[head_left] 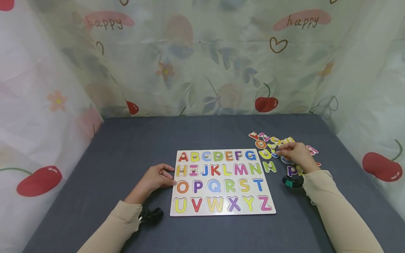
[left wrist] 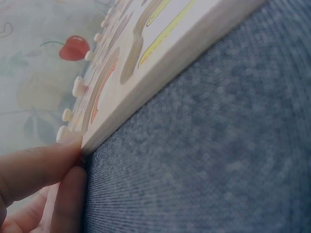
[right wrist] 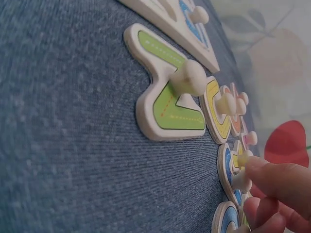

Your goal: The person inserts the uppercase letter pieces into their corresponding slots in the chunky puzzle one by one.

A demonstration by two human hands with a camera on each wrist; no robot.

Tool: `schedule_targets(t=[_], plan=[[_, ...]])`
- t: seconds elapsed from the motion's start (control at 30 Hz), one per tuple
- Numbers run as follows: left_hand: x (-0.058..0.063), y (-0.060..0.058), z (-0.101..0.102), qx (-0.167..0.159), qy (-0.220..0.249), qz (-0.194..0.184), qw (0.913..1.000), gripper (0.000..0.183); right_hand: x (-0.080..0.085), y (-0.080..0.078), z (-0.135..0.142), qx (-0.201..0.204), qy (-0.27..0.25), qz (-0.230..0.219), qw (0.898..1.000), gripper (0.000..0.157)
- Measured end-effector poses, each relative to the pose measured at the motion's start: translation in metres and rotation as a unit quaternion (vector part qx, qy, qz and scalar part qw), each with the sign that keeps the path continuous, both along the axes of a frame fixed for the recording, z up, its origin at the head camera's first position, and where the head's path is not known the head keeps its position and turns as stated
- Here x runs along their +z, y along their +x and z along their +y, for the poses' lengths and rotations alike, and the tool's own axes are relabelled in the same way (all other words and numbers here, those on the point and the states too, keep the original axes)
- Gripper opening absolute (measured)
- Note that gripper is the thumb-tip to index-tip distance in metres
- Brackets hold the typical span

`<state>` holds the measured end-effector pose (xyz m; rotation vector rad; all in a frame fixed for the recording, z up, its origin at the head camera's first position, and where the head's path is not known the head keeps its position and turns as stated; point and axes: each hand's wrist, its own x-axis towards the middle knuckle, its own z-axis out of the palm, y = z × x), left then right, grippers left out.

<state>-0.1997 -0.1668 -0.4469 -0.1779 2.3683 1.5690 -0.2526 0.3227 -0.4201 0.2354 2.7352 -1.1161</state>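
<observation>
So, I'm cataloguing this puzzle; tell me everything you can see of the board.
The board is pale, rectangular and apparently wooden, lying flat on the dark cloth. Its four rows of recesses show A to Z in mixed colours. Knobbed letters sit in A through I; J through Z have none. The left grip touches its left edge.

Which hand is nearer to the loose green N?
Right: the right hand is beyond and to the right of the N, over other letters. The left hand is across the board, at its left edge.
</observation>
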Motion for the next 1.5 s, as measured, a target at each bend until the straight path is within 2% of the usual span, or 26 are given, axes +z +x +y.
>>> schedule_targets(t=[0.2, 0.5, 0.73, 0.87, 1.07, 1.2, 1.5], plan=[[0.002, 0.0, 0.0, -0.001, -0.002, -0.002, 1.0, 0.052, 0.003, -0.003, -0.003, 0.018, 0.031, 0.005, 0.999, 0.041], [0.001, -0.001, 0.0, -0.001, 0.002, 0.002, 1.0, 0.052, 0.005, -0.003, -0.006, 0.012, 0.046, -0.001, 0.999, 0.032], [-0.002, 0.0, 0.0, 0.001, 0.006, 0.003, 1.0, 0.051, -0.001, 0.0, -0.003, -0.012, 0.009, 0.022, 1.0, 0.038], [0.0, 0.0, 0.001, 0.0, 0.008, 0.001, 1.0, 0.051, 0.006, 0.005, -0.009, -0.032, -0.013, 0.04, 0.999, 0.042], [0.0, 0.001, 0.0, -0.003, 0.01, 0.003, 0.9999, 0.052, 0.023, 0.008, -0.028, -0.027, -0.053, 0.065, 0.996, 0.046], [0.0, 0.0, 0.0, 0.0, 0.007, 0.002, 1.0, 0.052, 0.033, 0.01, -0.049, -0.007, -0.07, 0.086, 0.994, 0.046], [0.0, 0.0, 0.0, 0.001, 0.003, 0.001, 1.0, 0.052, 0.044, 0.017, -0.101, 0.054, -0.104, 0.128, 0.985, 0.031]])
